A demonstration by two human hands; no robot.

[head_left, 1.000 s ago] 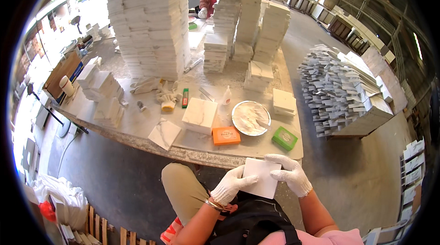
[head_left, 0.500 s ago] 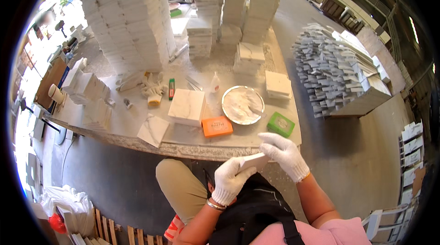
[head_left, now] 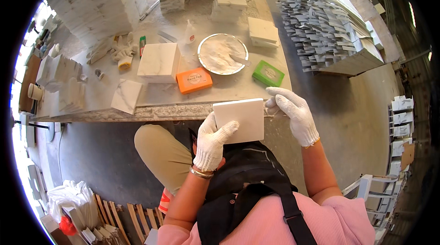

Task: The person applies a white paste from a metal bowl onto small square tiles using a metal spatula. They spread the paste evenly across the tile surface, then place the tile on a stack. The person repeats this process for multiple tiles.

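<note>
Both gloved hands are on a square white stone tile (head_left: 239,119), held flat just off the near edge of the dusty marble-topped workbench (head_left: 151,110), above the lap. The left hand (head_left: 210,143) is clamped on the tile's lower left corner, thumb on top and fingers under. The right hand (head_left: 293,112) sits at the tile's 3 o'clock edge, fingers loosely together against the side; I can't tell if it's really gripping or just steadying.

From the tile, at 12 o'clock there's a round metal bowl of white paste (head_left: 222,54) with a scraper lying in it. A flat green rectangular box (head_left: 268,73) sits around 1 o'clock, an orange rectangular pad box (head_left: 194,80) at 11 o'clock, and beyond that a white marble block (head_left: 159,62). Further out at 10 o'clock, a loose square marble tile (head_left: 126,96). Tall stacks of white tiles (head_left: 98,4) fill the far left of the bench.

My take on holding this well: keep the left hand as the anchor, support the far edge properly with the right, and keep the face level so the corners don't knock the bench edge.
</note>
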